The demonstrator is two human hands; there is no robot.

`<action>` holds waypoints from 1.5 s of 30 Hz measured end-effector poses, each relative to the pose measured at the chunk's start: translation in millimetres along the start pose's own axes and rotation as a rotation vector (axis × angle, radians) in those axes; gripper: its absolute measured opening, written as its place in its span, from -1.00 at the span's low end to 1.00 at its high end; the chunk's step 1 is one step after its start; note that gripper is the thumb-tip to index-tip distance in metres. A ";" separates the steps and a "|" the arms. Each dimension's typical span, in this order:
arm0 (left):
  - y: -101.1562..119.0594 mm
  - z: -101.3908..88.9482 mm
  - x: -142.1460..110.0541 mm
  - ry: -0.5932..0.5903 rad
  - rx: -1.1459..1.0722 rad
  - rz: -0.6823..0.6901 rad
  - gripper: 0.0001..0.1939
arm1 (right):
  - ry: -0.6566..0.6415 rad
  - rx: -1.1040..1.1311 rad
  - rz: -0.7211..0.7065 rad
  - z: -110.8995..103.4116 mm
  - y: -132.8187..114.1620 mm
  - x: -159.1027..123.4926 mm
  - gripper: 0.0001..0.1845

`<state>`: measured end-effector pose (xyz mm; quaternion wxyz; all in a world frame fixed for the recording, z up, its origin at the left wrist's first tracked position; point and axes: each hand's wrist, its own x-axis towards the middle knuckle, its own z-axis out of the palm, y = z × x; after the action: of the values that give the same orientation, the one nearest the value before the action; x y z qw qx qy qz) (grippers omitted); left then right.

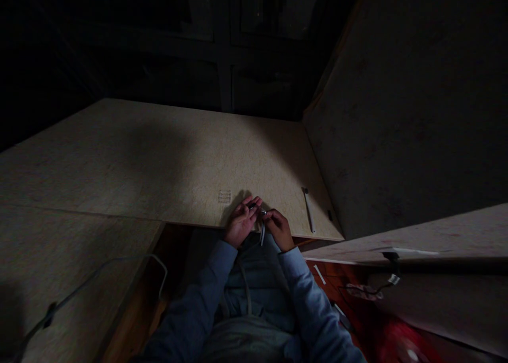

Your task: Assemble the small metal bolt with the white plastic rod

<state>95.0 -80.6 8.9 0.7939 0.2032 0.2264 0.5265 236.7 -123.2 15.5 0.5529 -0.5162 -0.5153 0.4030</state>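
In the dim head view, my left hand (239,223) is palm up at the table's front edge. A small dark object (251,206) rests at its fingers; its kind is too dark to tell. Close beside it on the right, my right hand (279,227) is closed in a pinch on the shiny end of a grey cord (262,234), which hangs down in a loop towards my lap. Both hands are nearly touching. Just beyond my left fingertips, a small grid-like mark or flat piece (224,196) shows on the tabletop.
The pale table (166,156) meets a dark upright panel (405,119) on the right. A thin white stick-like tool (309,210) lies near that side. A grey cable (115,259) crosses the left surface. Below right, a red item (407,342) is on the floor.
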 end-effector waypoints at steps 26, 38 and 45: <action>29.6 76.9 -72.1 -0.140 0.040 0.144 -0.47 | 0.214 0.075 -0.155 23.6 -98.3 -57.6 -0.82; 31.4 86.5 -81.2 -0.116 0.093 0.230 -0.51 | 0.190 0.017 -0.193 27.9 -102.6 -63.8 -0.79; 32.2 89.4 -83.0 -0.098 0.104 0.249 -0.48 | 0.180 -0.003 -0.228 26.5 -104.1 -65.0 -0.79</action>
<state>93.8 -153.5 111.9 0.7210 0.2960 0.1875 0.5978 192.2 -197.4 106.5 0.6380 -0.4894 -0.5196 0.2890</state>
